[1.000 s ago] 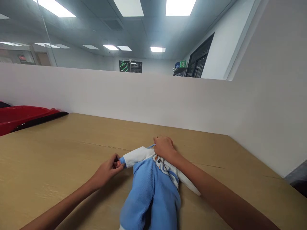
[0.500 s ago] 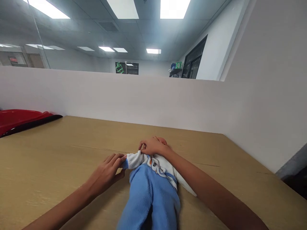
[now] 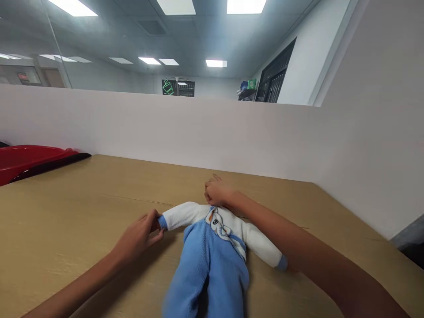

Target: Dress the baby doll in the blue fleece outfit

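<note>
A baby sleepsuit [image 3: 208,260] with white sleeves, blue legs and a snowman-like print lies filled out on the table, seemingly on a doll whose head is hidden in this view. My left hand [image 3: 137,236] pinches the blue cuff [image 3: 162,222] of the left-hand sleeve, which is stretched out sideways. My right hand [image 3: 217,191] is over the neck end of the suit, with its fingers curled; whatever they grip is hidden. Beneath my right forearm, the other sleeve [image 3: 263,245] extends down to the right, ending in a blue cuff.
The tan tabletop [image 3: 126,181] meets a low white wall [image 3: 185,132] at the back and another wall on the right. A red plastic tub [image 3: 33,157] with a black edge stands at the far left. Above the low wall is a glass pane [image 3: 109,75].
The left-hand sleeve was bunched and is now drawn out straight to the left. My right hand has moved slightly up and right, off the shoulder. The right-hand sleeve's cuff now shows.
</note>
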`<state>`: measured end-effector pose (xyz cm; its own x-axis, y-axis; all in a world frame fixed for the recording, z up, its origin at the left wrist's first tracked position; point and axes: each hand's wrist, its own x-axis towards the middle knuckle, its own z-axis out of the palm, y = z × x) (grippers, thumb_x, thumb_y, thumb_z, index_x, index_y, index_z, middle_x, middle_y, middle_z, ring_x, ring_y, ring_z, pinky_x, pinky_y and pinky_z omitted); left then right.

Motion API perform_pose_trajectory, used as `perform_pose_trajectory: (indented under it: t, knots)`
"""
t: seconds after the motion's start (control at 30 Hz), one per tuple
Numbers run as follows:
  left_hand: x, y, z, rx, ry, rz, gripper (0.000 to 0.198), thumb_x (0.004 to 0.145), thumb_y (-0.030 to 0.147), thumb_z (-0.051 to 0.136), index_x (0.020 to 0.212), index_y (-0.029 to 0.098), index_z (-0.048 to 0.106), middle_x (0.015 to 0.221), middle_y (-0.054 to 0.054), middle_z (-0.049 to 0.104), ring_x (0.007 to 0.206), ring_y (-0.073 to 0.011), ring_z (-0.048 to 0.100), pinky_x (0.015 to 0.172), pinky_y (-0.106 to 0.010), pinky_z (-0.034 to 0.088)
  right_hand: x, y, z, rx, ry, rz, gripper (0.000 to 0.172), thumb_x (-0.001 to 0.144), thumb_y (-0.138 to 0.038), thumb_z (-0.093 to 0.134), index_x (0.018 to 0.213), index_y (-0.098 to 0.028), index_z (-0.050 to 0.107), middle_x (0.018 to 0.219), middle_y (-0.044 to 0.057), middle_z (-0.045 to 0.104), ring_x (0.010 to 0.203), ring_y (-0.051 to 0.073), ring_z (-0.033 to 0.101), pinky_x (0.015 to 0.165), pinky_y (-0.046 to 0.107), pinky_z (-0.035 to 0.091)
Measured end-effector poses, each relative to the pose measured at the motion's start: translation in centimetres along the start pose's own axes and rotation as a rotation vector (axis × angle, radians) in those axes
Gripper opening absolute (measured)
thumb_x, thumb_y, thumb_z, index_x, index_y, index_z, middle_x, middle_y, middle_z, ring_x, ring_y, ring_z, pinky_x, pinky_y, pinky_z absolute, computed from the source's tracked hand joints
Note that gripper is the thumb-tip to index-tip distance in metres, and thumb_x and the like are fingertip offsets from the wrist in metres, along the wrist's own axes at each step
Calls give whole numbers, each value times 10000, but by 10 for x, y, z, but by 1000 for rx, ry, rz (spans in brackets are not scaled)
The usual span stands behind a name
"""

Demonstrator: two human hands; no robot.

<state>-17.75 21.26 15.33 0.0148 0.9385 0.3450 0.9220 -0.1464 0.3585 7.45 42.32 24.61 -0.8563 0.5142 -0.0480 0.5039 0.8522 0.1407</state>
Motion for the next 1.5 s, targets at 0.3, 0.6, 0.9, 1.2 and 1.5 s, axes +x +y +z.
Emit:
perform_pose_trajectory:
  t: [0.3,0.6,0.9,1.2,1.5]
  knots:
    - [13,5,11,-109,-110,-143,322,967,554,478,1042,241,493,898,-67,740,814,-291,714,711,-365,475,-75,-11,14,227,301,48,260,1058,-312,519,1171,-217,734,1261,103,731,1253,253,615,1294,595,181]
    - [8,0,14,-45,-191,-120,424,1004,607,429,1095,224,587,1033,-111,743,977,-325,711,845,-428,503,-207,-28,74,508,391,215,203,1034,-297,561,1219,-300,645,1251,54,709,1227,272,608,1122,518,443]
    - [22,6,11,182,-162,-36,371,940,454,472,1094,172,659,1262,-213,695,1114,-397,670,991,-586,518,-285,-23,146,324,600,405,411,927,-263,653,1332,-311,601,1379,93,654,1265,317,614,1100,532,469]
    - [60,168,6,-60,-250,500,214,1044,312,508,1208,257,633,1253,-87,700,1179,-281,622,1070,-466,470,-294,-8,156,688,573,601,570,851,-407,735,1367,-245,556,1271,126,715,1140,326,698,983,489,559]
    - [89,197,40,53,-371,510,97,960,229,639,1022,245,712,1077,-85,751,1068,-302,657,957,-456,485,-271,-16,91,814,740,474,442,691,-370,887,1028,-237,633,945,29,695,793,211,657,719,327,524]
